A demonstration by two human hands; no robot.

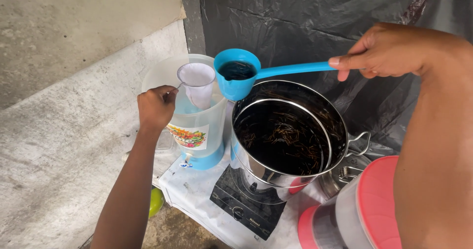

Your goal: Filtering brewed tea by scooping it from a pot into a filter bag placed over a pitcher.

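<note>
My right hand [389,52] grips the long handle of a blue plastic ladle [238,74] filled with dark liquid, held above the rim of a large steel pot [288,130]. The pot holds dark liquid with thin floating strands. My left hand [156,106] holds the wire handle of a small white cloth strainer [197,84] over the open top of a translucent plastic dispenser jug [189,121] with a blue base. The ladle's cup is right beside the strainer, nearly touching it.
The pot stands on a black single-burner stove [246,207] on a white-covered table [189,190]. A clear container with a pink lid [374,204] sits at the front right. Black plastic sheeting [305,17] hangs behind. A concrete wall and floor lie to the left.
</note>
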